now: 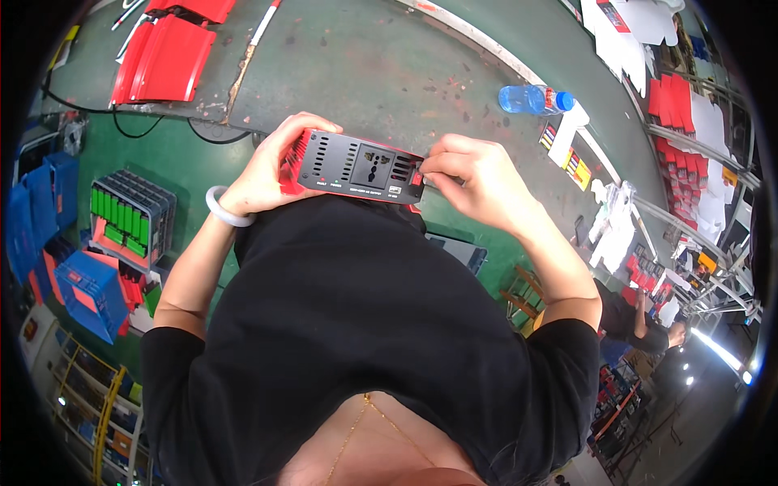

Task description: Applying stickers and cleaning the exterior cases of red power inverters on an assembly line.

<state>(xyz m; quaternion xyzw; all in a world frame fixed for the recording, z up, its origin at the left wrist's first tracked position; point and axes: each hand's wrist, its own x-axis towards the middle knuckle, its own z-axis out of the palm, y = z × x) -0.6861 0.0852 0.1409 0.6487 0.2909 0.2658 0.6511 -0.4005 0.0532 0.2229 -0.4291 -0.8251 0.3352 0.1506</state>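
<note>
A power inverter (334,168) with a red case and a black end panel is raised in front of my body, its panel facing up at me. On that panel are vent slots, a universal socket (374,168) and a small red switch (417,177). My left hand (266,172) is wrapped round the inverter's left end, thumb side along the far edge. At the other end my right hand (480,180) is closed in a pinch, its fingertips against the panel's right edge beside the switch. What lies between those fingertips is too small to make out.
Beyond the inverter is a worn green workbench (348,61), with red casing parts (166,61) at its far left and a clear blue-capped bottle (531,100) at right. Crates of green parts (130,215) and blue bins (91,292) stand at left. Another person (640,324) is at far right.
</note>
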